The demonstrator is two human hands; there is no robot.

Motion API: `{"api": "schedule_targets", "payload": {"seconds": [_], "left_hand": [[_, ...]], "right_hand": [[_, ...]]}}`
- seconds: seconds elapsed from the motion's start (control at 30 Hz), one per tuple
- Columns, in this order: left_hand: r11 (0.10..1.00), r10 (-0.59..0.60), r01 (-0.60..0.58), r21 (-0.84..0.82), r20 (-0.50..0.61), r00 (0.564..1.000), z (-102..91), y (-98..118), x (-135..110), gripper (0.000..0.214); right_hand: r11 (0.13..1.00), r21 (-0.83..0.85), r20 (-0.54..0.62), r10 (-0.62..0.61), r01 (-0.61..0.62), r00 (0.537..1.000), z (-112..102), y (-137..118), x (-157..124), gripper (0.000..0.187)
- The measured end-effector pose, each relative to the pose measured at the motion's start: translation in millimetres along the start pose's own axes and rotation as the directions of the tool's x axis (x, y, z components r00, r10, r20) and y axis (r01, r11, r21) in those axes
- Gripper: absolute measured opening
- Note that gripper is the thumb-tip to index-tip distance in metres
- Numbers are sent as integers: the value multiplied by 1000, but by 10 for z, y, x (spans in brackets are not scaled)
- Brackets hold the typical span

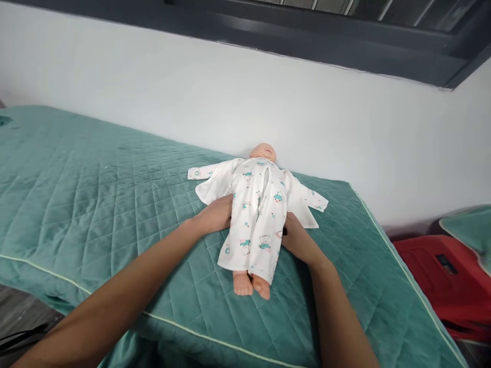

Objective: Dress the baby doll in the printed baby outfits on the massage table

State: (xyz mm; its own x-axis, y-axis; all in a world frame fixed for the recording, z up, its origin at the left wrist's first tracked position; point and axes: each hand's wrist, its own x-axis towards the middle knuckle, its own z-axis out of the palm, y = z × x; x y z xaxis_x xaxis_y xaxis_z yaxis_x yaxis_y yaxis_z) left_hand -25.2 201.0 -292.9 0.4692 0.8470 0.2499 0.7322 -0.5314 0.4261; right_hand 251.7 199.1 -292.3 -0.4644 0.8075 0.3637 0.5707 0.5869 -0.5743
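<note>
A baby doll (263,152) lies on its back, head by the wall, on a green quilted bedspread. Over its body are white printed trousers (255,220), with the bare feet (243,284) poking out of the leg ends. Beneath them a white baby jacket (297,197) is spread, both sleeves stretched outward. My left hand (217,212) is closed at the left edge of the trousers around hip height, its fingertips hidden by the cloth. On the opposite edge, slightly lower, my right hand (298,237) grips the trousers, fingers curled and partly hidden.
The green bedspread (115,204) has a pale piped edge at the front and right. Behind it rises a white wall (153,92) below a dark window frame (268,30). A red plastic object (445,286) stands beyond the bed's right edge.
</note>
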Motion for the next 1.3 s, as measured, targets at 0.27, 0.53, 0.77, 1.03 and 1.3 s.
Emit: {"api": "schedule_targets", "payload": {"seconds": [0.27,0.53,0.77,1.03,1.3], "left_hand": [[996,28,-27,86,-11,1000,9,-16,23,31],[997,0,7,73,-84,996,36,-38,21,30],[971,33,-12,237,-86,996,20,-84,-17,17],[989,13,-23,-147,-67,998,-135,-131,-197,18],[809,-521,587,-22,-489,699,-177,-527,-202,40]], "right_hand": [[909,-415,67,-6,33,998,132,-100,47,21],[936,-338,59,130,-103,990,60,-179,-9,12],[961,-215,67,192,-174,979,73,-111,29,15],[989,51,104,131,-137,986,-71,-71,17,22],[811,-53,-562,458,-582,689,-290,338,-6,27]]}}
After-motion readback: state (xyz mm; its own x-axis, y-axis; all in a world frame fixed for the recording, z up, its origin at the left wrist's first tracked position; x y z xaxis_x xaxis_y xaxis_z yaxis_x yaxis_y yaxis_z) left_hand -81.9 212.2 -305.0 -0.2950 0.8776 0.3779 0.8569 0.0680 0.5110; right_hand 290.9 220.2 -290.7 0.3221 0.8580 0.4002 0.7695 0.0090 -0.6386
